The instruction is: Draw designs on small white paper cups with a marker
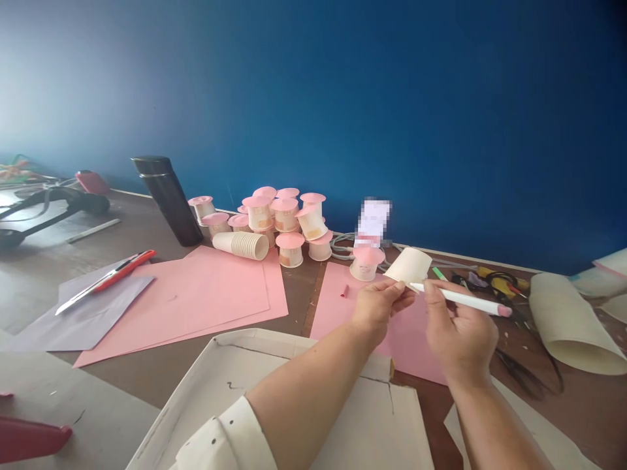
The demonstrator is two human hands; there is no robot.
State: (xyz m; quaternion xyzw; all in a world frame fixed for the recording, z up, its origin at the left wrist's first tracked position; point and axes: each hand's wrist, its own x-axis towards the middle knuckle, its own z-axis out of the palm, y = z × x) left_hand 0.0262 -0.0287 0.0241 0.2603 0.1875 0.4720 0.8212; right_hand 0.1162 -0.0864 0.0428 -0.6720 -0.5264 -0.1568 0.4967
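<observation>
My left hand [376, 308] pinches the rim of a plain off-white paper cup [410, 265], which is tilted with its base up and away from me. My right hand [463, 336] grips a white marker [473, 301] with a pink end. The marker's tip points left and is close to the cup's rim; whether it touches I cannot tell. Below my hands lies a pink sheet [330, 313], with a small red marker cap [344, 291] on it. Just behind stands an upturned cup with a pink paper top [365, 262].
Several pink-topped cups [290, 251] are stacked by the blue wall, near nested cups [242, 245] and a black flask [169, 202]. A red utility knife [110, 277] lies left. A cardboard tube [573, 323] and scissors [522, 372] lie right. White card [215, 405] is in front.
</observation>
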